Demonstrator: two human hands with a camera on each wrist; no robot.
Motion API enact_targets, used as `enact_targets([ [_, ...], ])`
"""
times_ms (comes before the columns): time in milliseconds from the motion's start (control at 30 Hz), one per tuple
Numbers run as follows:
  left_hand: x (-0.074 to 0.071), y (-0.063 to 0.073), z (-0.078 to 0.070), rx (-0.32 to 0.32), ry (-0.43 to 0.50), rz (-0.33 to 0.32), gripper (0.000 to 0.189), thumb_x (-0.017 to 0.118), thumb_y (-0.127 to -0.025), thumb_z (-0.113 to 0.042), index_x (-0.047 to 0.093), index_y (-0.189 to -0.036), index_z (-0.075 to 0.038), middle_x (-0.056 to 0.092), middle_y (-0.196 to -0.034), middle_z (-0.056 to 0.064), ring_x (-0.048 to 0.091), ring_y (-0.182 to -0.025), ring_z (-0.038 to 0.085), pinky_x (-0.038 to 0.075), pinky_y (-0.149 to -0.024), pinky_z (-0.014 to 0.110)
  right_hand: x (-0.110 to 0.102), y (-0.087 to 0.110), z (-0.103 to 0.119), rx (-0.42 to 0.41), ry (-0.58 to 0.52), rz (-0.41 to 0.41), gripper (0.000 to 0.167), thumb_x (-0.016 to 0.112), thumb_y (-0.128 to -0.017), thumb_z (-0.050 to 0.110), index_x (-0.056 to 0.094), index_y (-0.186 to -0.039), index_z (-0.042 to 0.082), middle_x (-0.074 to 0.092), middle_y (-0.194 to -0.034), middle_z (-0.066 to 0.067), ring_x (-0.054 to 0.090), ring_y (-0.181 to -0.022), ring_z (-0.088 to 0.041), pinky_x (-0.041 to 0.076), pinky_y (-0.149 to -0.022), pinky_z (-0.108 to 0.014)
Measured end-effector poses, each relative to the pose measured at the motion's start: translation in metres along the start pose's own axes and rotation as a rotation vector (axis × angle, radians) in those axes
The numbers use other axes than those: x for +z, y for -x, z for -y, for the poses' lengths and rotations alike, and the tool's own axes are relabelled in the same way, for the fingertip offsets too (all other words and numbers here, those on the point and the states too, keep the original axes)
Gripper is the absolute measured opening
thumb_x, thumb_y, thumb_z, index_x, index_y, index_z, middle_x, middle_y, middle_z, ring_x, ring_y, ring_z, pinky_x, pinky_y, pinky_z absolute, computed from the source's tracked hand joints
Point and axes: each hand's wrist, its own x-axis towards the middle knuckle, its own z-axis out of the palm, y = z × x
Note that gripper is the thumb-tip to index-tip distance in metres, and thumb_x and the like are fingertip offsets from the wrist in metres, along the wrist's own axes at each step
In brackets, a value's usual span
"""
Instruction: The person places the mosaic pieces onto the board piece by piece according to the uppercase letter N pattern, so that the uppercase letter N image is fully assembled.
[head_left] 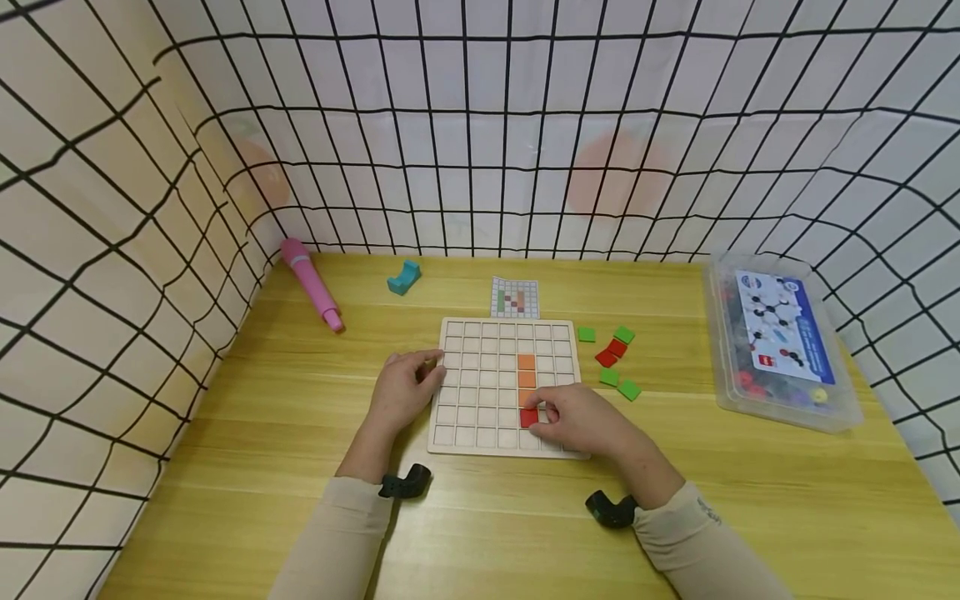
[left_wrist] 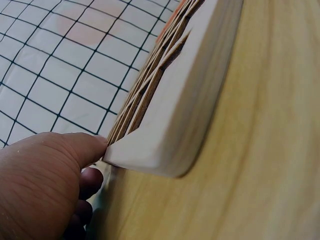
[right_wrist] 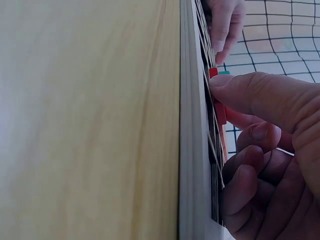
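Note:
A pale wooden grid board (head_left: 480, 450) lies flat on the table. One of its columns holds several orange tiles (head_left: 527, 362), with a red square tile (head_left: 528, 418) just below them. My right hand (head_left: 581, 419) pinches that red tile between thumb and index finger at the board's surface. In the right wrist view, the thumb covers part of the red tile (right_wrist: 214, 73), and the other fingers are curled. Against the board's left edge rests my left hand (head_left: 402, 385). Its thumb touches the board's side in the left wrist view; the other fingers are partly hidden behind it.
Loose green tiles (head_left: 587, 334) and red tiles (head_left: 607, 358) lie right of the board. A small pattern card (head_left: 514, 297) sits behind it. Farther out are a pink microphone-shaped object (head_left: 311, 282), a teal curved block (head_left: 404, 277) and a clear lidded box (head_left: 783, 342). Grid-patterned walls surround the table.

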Motion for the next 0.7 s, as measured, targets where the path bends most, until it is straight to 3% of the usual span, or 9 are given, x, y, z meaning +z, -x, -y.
enact_targets([
  [700,-0.0015,0.0009,-0.0015,0.002,0.011,0.008,0.031,0.068,-0.098,-0.026,0.074,-0.126,-0.013,0.065,-0.08,0.004,0.047,-0.081,0.021,0.037,-0.071,0.031,0.002,-0.0024,0.0005,0.009,0.031,-0.011,0.021,0.077,-0.088,0.023,0.071,-0.108,0.021,0.048,-0.064,0.007,0.043,-0.058,-0.008,0.032,-0.055,-0.023],
])
